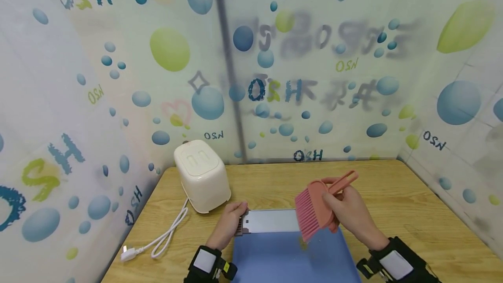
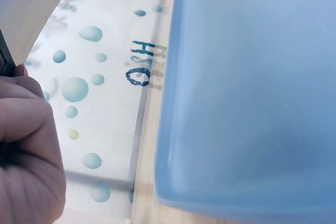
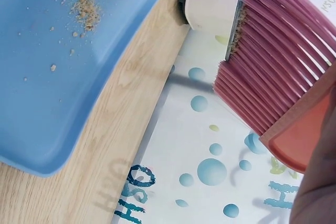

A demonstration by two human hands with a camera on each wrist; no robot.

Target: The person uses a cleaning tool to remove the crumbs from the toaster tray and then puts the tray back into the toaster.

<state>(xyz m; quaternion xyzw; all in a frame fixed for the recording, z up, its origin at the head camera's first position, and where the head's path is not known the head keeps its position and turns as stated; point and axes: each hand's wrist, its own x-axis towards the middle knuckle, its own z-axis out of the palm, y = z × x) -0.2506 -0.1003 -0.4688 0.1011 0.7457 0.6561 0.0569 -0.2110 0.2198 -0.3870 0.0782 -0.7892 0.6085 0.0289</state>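
My left hand [image 1: 227, 225] grips the left end of a flat silvery crumb tray [image 1: 271, 221], held above the far part of a blue tray [image 1: 271, 259]. My right hand [image 1: 352, 210] holds a pink brush [image 1: 321, 203] by its handle, bristles pointing down and left against the crumb tray's right part. In the right wrist view, crumbs cling where the bristles [image 3: 273, 51] meet the metal edge. A small heap of brown crumbs [image 3: 86, 10] lies in the blue tray, with loose bits scattered round it. The left wrist view shows curled fingers [image 2: 23, 119] at its edge.
A white toaster [image 1: 202, 176] stands at the back left of the wooden table [image 1: 259, 180]. Its cord [image 1: 170, 230] lies looped at the left, ending in a white plug [image 1: 128, 253]. A patterned curtain [image 1: 314, 112] closes off the back and sides.
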